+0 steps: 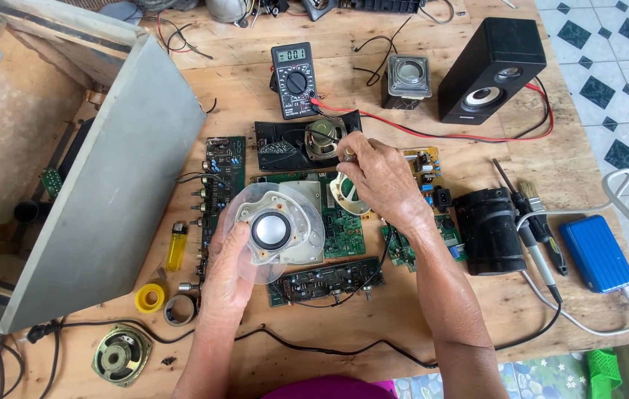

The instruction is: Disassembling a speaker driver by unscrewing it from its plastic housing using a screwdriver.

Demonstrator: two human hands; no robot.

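Note:
My left hand (226,277) holds up a small speaker driver (270,229) mounted in a clear round plastic housing, its dark cone facing me. My right hand (377,177) has its fingers pinched at the rim of another small round speaker (347,198) that it partly hides. Just beyond its fingertips lies a bare speaker driver (323,137) on a black panel (277,148). Green circuit boards (344,233) lie flat beneath both hands on the wooden table (255,81).
A large grey speaker cabinet (107,185) lies open at the left. A multimeter (294,80), a small speaker (408,77) and a black speaker box (493,68) stand at the back. A black cylinder (489,230), soldering iron (540,255), brush (535,207), blue case (595,253), yellow lighter (175,245), tape rolls (150,298) and a loose speaker (121,356) lie around.

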